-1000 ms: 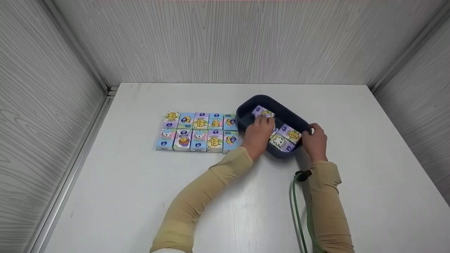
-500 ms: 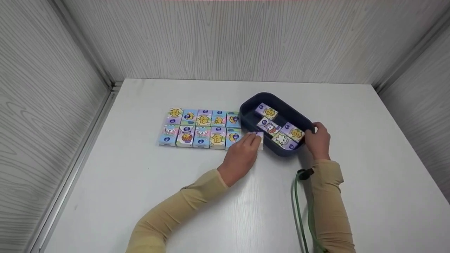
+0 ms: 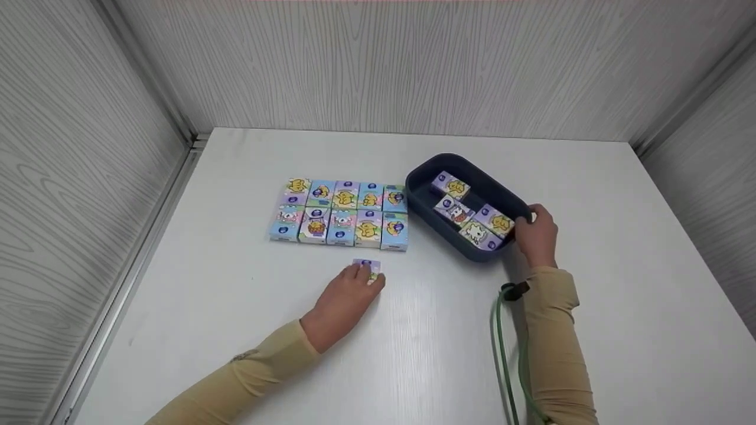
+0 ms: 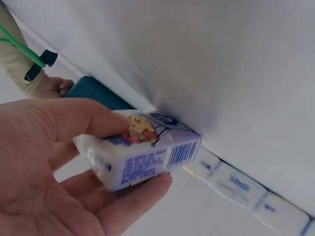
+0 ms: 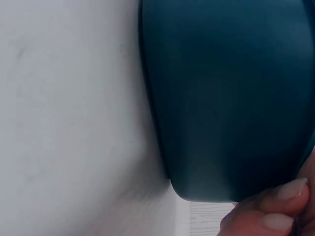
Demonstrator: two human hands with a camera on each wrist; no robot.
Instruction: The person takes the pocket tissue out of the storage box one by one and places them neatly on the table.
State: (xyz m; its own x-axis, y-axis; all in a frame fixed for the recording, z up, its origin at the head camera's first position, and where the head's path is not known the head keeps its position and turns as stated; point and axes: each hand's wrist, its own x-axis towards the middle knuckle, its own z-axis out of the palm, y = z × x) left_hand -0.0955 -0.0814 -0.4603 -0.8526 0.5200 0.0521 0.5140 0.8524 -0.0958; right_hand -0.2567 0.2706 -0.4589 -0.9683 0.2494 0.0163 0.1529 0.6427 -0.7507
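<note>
My left hand [image 3: 345, 301] pinches a small purple-and-white pack of pocket tissues [image 4: 152, 152] between thumb and fingers. Its barcode side and a cartoon print show in the left wrist view. This pack is in front of a two-row block of similar tissue packs [image 3: 344, 225], which stand side by side in purple and blue. My right hand [image 3: 536, 236] grips the near right end of a dark blue bin [image 3: 440, 227], its fingertips curled at the rim in the right wrist view. Several tissue packs [image 3: 453, 211] lie inside the bin, mostly toward its right end.
All this rests on a white table [image 3: 413, 354] with grey wood-grain panels [image 3: 378, 65] behind and at both sides. A green cable [image 3: 501, 348] with a black clip [image 3: 515, 290] runs along the right forearm. The bin's left end is close beside the block.
My left hand has come out of the bin and moved left and toward me, now with a tissue pack in its fingers. The right hand stays at the bin's rim.
</note>
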